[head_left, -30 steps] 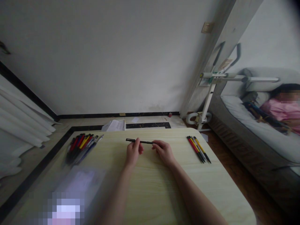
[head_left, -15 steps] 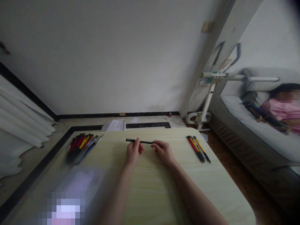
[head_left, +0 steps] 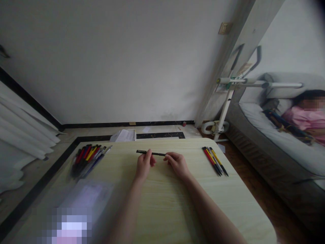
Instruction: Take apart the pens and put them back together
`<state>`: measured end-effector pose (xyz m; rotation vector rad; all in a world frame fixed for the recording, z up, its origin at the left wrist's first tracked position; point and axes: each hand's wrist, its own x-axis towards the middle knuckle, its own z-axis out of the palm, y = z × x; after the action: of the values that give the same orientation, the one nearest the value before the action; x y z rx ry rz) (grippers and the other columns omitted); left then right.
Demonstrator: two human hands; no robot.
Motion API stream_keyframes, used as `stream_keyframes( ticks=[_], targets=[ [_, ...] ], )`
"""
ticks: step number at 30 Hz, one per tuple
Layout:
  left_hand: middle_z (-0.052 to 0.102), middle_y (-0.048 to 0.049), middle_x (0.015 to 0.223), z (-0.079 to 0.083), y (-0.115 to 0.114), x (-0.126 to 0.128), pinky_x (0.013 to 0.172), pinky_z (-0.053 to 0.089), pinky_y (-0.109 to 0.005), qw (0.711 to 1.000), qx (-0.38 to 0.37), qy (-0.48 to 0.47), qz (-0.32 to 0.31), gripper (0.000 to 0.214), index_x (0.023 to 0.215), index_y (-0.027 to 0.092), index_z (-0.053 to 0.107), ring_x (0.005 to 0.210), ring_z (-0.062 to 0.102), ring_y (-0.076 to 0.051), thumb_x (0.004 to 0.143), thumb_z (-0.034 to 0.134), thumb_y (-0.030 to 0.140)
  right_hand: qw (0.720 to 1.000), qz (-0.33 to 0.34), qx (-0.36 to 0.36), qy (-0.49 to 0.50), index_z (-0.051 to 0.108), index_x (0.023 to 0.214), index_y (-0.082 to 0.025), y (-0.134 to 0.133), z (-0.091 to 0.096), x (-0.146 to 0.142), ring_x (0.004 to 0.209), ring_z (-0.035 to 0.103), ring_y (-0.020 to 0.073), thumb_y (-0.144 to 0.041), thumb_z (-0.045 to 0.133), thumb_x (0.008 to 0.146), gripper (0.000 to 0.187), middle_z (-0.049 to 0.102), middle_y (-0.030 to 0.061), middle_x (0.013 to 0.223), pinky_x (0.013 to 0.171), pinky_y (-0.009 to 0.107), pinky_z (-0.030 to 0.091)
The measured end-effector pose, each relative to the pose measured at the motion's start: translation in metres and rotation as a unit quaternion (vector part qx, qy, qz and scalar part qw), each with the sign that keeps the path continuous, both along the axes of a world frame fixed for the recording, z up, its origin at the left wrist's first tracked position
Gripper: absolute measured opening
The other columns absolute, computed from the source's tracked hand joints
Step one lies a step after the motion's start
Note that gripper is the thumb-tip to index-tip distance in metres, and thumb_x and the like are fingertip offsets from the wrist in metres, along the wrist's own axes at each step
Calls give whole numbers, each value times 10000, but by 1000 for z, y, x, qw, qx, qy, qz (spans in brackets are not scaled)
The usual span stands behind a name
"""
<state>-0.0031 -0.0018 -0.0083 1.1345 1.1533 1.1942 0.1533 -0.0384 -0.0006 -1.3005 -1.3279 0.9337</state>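
Note:
A slim black pen (head_left: 158, 154) lies nearly level between my two hands, above the far middle part of the table. My left hand (head_left: 144, 163) is closed around its clip half, with the thumb on top. At the other end, the fingertips of my right hand (head_left: 178, 164) pinch the pen, hiding its tip. To the left is a bundle of pens (head_left: 88, 159) in red, yellow, black, blue and clear. On the right lie several pens (head_left: 214, 161), red, yellow and clear with black ends, side by side and slanted.
The pale wooden table (head_left: 162, 210) has rounded corners. A blurred whitish sheet or packet (head_left: 88, 193) lies at its near left. Past the far edge a box of papers (head_left: 125, 135) sits on the floor. To the right stand white exercise equipment (head_left: 224, 105) and a couch (head_left: 276, 142) with a person in pink (head_left: 303, 117).

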Motion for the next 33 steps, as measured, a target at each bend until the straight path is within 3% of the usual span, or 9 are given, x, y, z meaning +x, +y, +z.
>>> stream_keyframes(
  ticks=[13,21,33],
  targets=[
    [544,-28,461,2,1,1,408,361,-219,1000,4,-11,1,420,534,135,527,393,484,-106,709,481,514,1000,8,-5,-4,605,715,-139,-1,5,-1,510,487,103,-402,461,788,308,606,29,613,478,204,380],
    [546,-32,481,5,-1,2,404,367,-215,999,-21,-14,22,430,553,128,523,403,487,-109,695,488,532,1000,-19,19,12,562,946,-153,3,-4,-1,533,502,108,-340,552,725,290,598,14,655,487,212,404],
    [570,-42,540,5,0,3,423,382,-208,999,-2,-21,31,392,629,112,557,437,493,-103,664,549,502,998,-21,10,56,552,873,-150,4,-5,-4,510,495,99,-331,503,754,222,602,31,667,451,203,405]
  ],
)
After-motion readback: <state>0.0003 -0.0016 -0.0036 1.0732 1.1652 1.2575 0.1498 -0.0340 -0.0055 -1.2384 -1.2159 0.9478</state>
